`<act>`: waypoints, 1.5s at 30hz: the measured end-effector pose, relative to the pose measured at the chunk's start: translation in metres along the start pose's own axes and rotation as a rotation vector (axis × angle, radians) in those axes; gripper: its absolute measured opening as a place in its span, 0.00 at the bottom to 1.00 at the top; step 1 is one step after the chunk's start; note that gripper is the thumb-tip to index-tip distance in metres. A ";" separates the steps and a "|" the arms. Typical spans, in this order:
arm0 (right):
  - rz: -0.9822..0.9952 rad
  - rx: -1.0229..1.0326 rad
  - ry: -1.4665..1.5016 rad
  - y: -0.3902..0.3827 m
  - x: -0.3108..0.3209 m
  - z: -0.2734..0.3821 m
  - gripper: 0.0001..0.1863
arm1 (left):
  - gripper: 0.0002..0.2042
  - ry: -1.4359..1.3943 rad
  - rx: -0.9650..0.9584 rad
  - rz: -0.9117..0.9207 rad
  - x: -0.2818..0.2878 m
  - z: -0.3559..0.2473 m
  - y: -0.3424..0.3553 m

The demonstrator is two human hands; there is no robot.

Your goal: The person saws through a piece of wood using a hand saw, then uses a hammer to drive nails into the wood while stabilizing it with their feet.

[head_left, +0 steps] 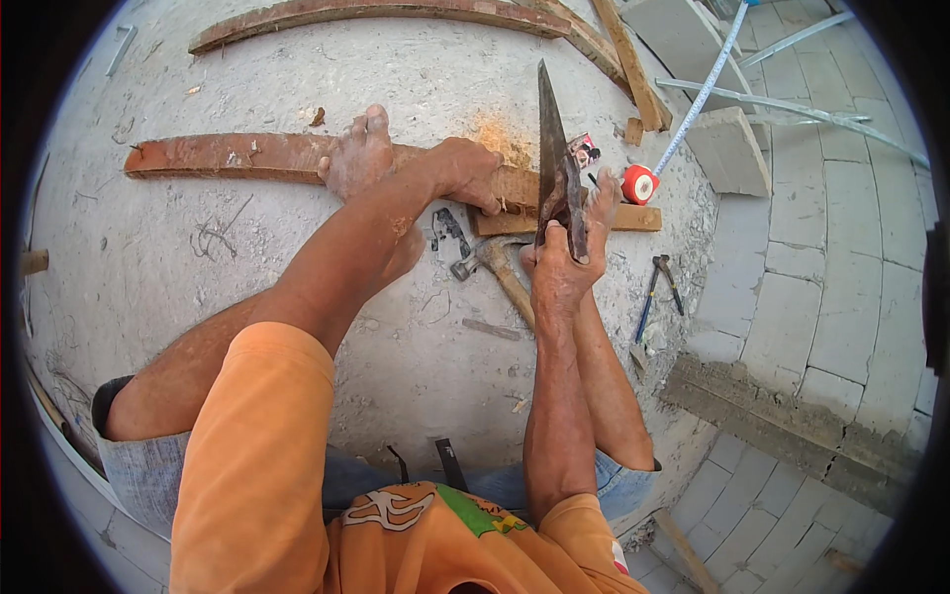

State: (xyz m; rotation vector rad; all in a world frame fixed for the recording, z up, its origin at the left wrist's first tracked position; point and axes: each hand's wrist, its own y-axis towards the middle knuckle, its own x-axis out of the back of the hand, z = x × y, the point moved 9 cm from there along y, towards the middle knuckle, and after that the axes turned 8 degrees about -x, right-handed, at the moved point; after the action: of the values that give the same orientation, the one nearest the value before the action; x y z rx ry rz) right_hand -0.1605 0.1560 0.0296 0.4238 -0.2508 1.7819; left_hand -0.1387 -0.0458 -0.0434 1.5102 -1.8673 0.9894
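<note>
A reddish-brown wooden plank [233, 156] lies crosswise before me, nails standing at its left end. My left hand [467, 173] is closed over the plank near its right end, and my bare foot [358, 156] presses on it further left. My right hand [564, 272] grips the handle of a handsaw [551, 134]. The saw's dark blade points away from me, at the plank's right end; whether its teeth touch the wood I cannot tell. Under that end sits a shorter piece of wood [636, 218]. Orange sawdust [500, 141] is scattered just beyond.
A claw hammer [507, 282] lies below the plank. To the right are a red tape measure [639, 184] with its blade drawn out, and pincers with a blue handle [648, 302]. Another long plank [376, 12] lies at the back. Grey blocks [727, 148] stand at right.
</note>
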 end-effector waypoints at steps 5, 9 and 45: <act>-0.051 -0.177 0.055 -0.070 0.028 0.018 0.09 | 0.34 0.009 0.000 0.029 -0.003 0.001 -0.002; -0.012 -0.094 0.030 -0.032 0.015 0.006 0.12 | 0.32 0.008 0.009 0.018 -0.002 0.006 0.003; 0.106 0.001 0.059 0.035 -0.029 0.022 0.14 | 0.32 0.009 0.070 -0.078 0.000 0.006 -0.006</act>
State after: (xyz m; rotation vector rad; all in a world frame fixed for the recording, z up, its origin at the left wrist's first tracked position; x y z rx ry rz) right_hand -0.1849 0.1133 0.0394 0.3642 -0.2345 1.8953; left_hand -0.1325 -0.0511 -0.0458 1.6041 -1.7708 1.0325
